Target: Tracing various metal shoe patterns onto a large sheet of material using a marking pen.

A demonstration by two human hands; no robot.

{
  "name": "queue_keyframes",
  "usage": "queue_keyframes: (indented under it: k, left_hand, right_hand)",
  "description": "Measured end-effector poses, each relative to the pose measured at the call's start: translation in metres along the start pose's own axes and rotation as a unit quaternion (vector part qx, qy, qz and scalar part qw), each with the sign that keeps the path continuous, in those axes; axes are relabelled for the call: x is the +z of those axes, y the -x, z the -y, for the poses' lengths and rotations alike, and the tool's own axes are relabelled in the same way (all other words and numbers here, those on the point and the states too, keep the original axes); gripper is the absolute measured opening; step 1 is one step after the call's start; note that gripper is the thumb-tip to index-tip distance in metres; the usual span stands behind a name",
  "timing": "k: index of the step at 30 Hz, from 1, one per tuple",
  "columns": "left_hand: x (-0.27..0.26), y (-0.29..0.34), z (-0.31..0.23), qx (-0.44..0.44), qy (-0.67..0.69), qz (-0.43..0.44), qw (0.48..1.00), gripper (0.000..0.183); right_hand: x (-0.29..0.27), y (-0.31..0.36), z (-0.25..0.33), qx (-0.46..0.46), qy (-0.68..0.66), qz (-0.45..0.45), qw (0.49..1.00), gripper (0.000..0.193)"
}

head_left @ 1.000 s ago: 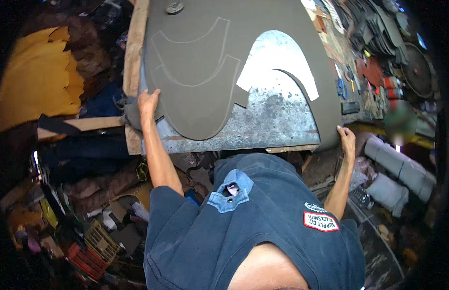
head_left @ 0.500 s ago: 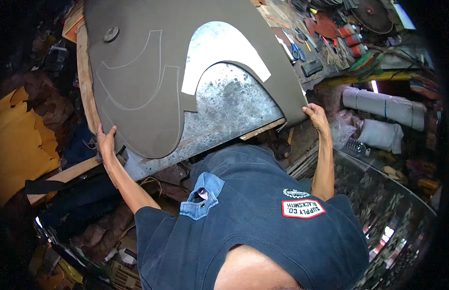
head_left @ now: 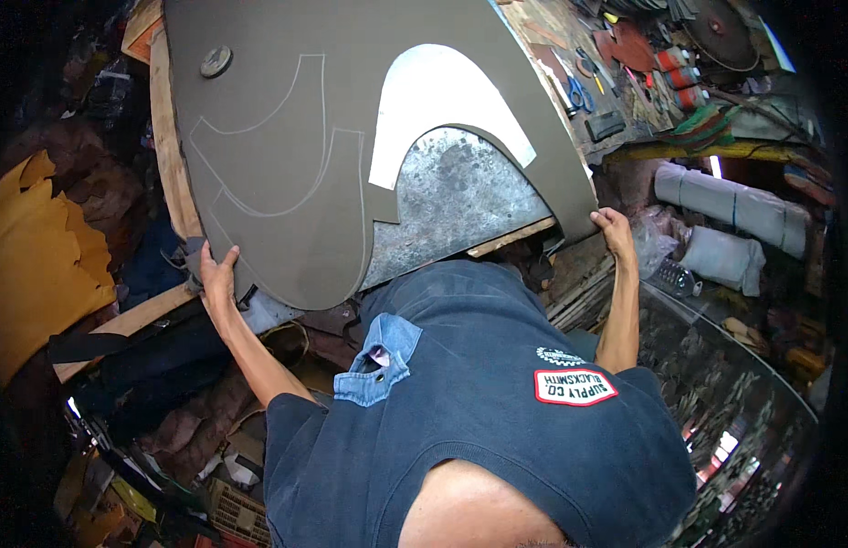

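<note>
Here, in the head view, a large grey-brown sheet [head_left: 351,100] lies over a mottled metal tabletop [head_left: 465,196], its near edge cut in a deep arch. The person's left hand [head_left: 219,277] grips its near left edge, thumb on top. The right hand [head_left: 616,232] seems to pinch its near right corner, though the fingertips are partly hidden. A white curved template [head_left: 442,82] borders the arch; a round disc [head_left: 216,61] rests far left, beyond chalky outlines [head_left: 296,132].

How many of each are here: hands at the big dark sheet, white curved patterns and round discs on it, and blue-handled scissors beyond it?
Hands at the dark sheet: 2 (left hand, right hand)
White curved pattern: 1
Round disc: 1
Blue-handled scissors: 1
Total: 5
</note>
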State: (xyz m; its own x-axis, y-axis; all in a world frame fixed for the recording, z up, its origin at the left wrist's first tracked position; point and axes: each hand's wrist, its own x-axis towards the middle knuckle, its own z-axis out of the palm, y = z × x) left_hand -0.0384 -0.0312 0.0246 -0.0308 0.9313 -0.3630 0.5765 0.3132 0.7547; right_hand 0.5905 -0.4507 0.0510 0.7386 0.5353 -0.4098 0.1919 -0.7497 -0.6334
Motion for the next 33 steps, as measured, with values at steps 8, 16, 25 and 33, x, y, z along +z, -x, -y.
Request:
queue_keyframes:
  k: [8, 16, 25, 33]
  left_hand:
    - [0.002, 0.016, -0.019, 0.061, -0.108, -0.043, 0.991, 0.068]
    - [0.118, 0.068, -0.098, 0.396, -0.198, -0.107, 0.89, 0.048]
    - [0.227, 0.109, -0.102, 0.403, -0.201, -0.029, 0.892, 0.049]
    - [0.226, 0.124, -0.089, 0.388, -0.167, -0.068, 0.904, 0.043]
  right_hand:
    - [-0.01, -0.01, 0.012, 0.01, 0.107, 0.044, 0.993, 0.026]
    - [0.06, -0.027, 0.123, -0.196, 0.236, -0.108, 0.946, 0.052]
    - [0.111, -0.036, 0.15, -0.242, 0.271, -0.078, 0.929, 0.051]
    - [0.122, -0.053, 0.158, -0.27, 0.209, -0.052, 0.939, 0.045]
